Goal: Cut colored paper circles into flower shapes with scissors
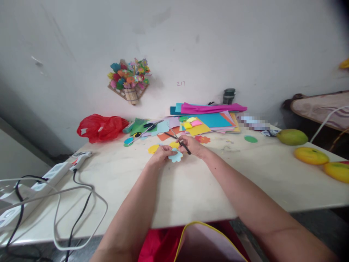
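Between the fingers of my left hand (163, 153) is a light blue paper flower (176, 156) with a scalloped edge. My right hand (191, 145) grips a pair of scissors (184, 147) with black handles; the blades point up and away to the left, spread apart. The right fingertips are close to the flower's upper edge, and I cannot tell whether they touch it. Yellow paper shapes (153, 149) lie just behind my left hand. Orange paper flowers (203, 139) rest on the table beyond my right hand.
Stacked coloured paper (215, 123) lies at the back, beside a second pair of scissors (149, 126) and a red plastic bag (100, 128). Mangoes (311, 155) sit at the right. A power strip (51, 178) with loose cables occupies the left. A paper-flower bouquet (131, 78) hangs on the wall.
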Demonstrator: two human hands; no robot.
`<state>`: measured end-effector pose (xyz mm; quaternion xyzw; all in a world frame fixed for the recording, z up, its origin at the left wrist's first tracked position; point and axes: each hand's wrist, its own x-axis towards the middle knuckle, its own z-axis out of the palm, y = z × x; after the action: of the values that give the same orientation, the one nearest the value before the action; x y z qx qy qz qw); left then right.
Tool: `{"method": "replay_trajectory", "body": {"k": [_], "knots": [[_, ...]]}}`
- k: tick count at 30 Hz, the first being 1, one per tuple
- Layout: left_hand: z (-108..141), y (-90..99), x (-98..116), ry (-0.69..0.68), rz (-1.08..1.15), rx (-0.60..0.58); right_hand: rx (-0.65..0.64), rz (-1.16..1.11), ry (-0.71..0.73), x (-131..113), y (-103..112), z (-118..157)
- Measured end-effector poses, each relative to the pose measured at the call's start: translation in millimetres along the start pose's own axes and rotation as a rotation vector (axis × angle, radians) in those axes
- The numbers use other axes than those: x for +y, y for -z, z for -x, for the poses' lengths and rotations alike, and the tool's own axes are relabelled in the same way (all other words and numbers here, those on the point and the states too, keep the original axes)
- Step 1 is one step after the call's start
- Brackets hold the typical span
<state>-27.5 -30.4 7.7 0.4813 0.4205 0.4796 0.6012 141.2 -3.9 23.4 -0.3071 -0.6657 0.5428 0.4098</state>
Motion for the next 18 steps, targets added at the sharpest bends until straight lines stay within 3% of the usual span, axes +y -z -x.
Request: {"method": "replay_trajectory", "body": {"k": [8, 14, 18], "knots": [[-8.1, 5.5, -6.6, -0.062, 0.07, 0.056, 0.207, -0.193, -0.058, -5.5, -12.6, -1.1], [-7.6, -7.2, -7.9, -0.138, 0.312, 0.125, 0.426, -0.333, 0.008, -1.2, -24.7, -4.2], [-6.9, -13.1, -8.2, -0.168, 0.347, 0.186, 0.533, -0.379, -0.009, -0.8, -31.5, -4.5]]}}
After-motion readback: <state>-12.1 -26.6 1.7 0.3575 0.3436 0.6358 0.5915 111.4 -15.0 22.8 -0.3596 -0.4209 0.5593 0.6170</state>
